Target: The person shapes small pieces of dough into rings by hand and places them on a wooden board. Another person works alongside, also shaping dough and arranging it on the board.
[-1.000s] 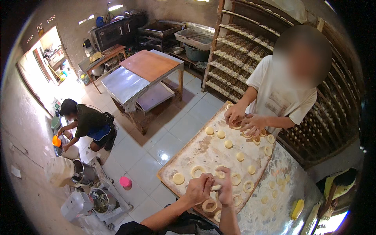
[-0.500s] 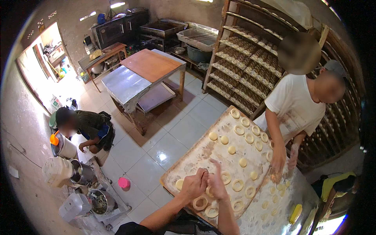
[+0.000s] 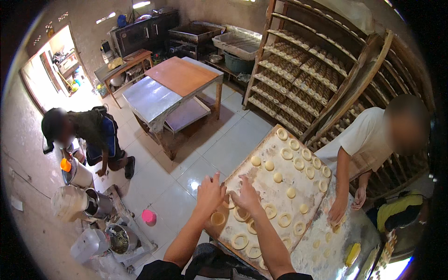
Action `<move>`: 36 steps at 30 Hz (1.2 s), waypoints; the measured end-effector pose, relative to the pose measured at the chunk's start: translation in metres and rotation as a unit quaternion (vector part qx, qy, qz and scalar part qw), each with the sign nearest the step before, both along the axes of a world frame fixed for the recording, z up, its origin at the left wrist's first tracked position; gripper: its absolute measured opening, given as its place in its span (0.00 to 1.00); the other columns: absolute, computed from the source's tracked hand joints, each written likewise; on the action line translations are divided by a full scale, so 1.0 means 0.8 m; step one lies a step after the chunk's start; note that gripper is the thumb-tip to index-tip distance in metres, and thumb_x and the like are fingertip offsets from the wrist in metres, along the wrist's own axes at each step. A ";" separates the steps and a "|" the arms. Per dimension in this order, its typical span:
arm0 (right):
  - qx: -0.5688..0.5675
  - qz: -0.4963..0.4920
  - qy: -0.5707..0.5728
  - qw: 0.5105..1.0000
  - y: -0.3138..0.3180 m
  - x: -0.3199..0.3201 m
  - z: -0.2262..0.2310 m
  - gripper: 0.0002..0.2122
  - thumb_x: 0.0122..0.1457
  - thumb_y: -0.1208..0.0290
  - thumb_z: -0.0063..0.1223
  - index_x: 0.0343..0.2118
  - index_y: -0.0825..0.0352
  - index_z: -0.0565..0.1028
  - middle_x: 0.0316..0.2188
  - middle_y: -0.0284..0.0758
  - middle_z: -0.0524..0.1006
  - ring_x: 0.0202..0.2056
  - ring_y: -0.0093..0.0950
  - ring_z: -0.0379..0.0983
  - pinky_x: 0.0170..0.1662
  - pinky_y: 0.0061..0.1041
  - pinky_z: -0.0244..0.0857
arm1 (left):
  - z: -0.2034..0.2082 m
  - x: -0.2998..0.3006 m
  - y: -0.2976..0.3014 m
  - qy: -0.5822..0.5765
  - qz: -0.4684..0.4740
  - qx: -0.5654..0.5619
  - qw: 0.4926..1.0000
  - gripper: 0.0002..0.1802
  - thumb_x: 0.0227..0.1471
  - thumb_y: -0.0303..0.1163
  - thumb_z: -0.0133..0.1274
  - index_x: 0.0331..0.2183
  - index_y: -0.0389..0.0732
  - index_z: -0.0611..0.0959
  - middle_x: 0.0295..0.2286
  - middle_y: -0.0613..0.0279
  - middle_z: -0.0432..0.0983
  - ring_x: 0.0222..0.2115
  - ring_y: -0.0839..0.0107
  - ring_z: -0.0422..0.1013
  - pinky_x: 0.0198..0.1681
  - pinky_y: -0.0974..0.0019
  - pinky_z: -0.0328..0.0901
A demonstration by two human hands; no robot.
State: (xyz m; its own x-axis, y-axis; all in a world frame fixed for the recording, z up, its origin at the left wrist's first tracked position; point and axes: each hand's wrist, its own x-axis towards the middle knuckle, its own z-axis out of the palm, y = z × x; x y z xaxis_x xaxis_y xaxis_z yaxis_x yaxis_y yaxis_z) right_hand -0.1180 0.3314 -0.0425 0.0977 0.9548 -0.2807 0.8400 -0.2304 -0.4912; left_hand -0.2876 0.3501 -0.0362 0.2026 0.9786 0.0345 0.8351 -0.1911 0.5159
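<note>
My left hand [image 3: 211,190] is over the left edge of a floured wooden board [image 3: 261,163], its fingers stretched out. My right hand [image 3: 247,195] is just to its right above the board, fingers apart and pointing down. A pale dough ring [image 3: 229,200] shows between the two hands, partly hidden; whether either hand touches it I cannot tell. Another dough ring [image 3: 241,214] lies under my right hand. Near my left wrist lies a round dough piece [image 3: 217,218]. More rings [image 3: 240,241] and several small dough rounds [image 3: 277,177] are spread on the board.
At right, a co-worker in a white shirt [image 3: 364,140] handles dough on a floured metal table [image 3: 322,252] holding a yellow object [image 3: 353,254]. Racks [image 3: 298,70] of dough rings stand behind. Another person [image 3: 93,135] bends by buckets [image 3: 79,175] at left. A pink container [image 3: 149,217] sits on the floor.
My hands, pressed together before, have moved apart, the left one leftward and up. The co-worker leans lower over the metal table. The person at left has risen and shifted.
</note>
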 end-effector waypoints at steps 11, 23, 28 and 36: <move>0.075 0.060 -0.092 0.991 -0.010 -0.018 0.007 0.34 0.56 0.57 0.58 0.64 0.59 0.57 0.48 0.44 0.74 0.50 0.42 0.72 0.52 0.49 0.62 | 0.003 0.001 -0.018 0.032 -0.038 -0.056 0.997 0.48 0.44 0.37 0.67 0.64 0.45 0.62 0.44 0.42 0.70 0.44 0.43 0.70 0.44 0.46 0.69; 0.133 0.201 -0.065 0.968 -0.116 -0.084 0.018 0.14 0.59 0.60 0.55 0.41 0.66 0.76 0.35 0.43 0.76 0.42 0.43 0.74 0.46 0.45 0.66 | 0.004 -0.084 -0.099 -0.149 0.102 -0.060 0.982 0.32 0.55 0.30 0.55 0.60 0.36 0.68 0.44 0.41 0.72 0.39 0.52 0.73 0.41 0.55 0.69; 0.168 0.205 0.187 0.946 -0.133 -0.059 0.009 0.13 0.63 0.66 0.48 0.43 0.70 0.70 0.37 0.47 0.75 0.40 0.49 0.74 0.43 0.47 0.67 | 0.027 -0.046 -0.119 -0.173 0.110 -0.032 0.978 0.27 0.57 0.25 0.52 0.58 0.36 0.70 0.41 0.48 0.73 0.35 0.59 0.72 0.38 0.59 0.69; 0.113 -0.215 0.245 0.939 -0.376 0.221 0.023 0.18 0.58 0.72 0.55 0.53 0.63 0.74 0.35 0.46 0.79 0.34 0.35 0.77 0.40 0.33 0.71 | 0.039 0.121 -0.197 -0.202 -0.074 -0.068 0.974 0.17 0.58 0.22 0.49 0.50 0.37 0.77 0.36 0.54 0.74 0.33 0.66 0.73 0.34 0.66 0.70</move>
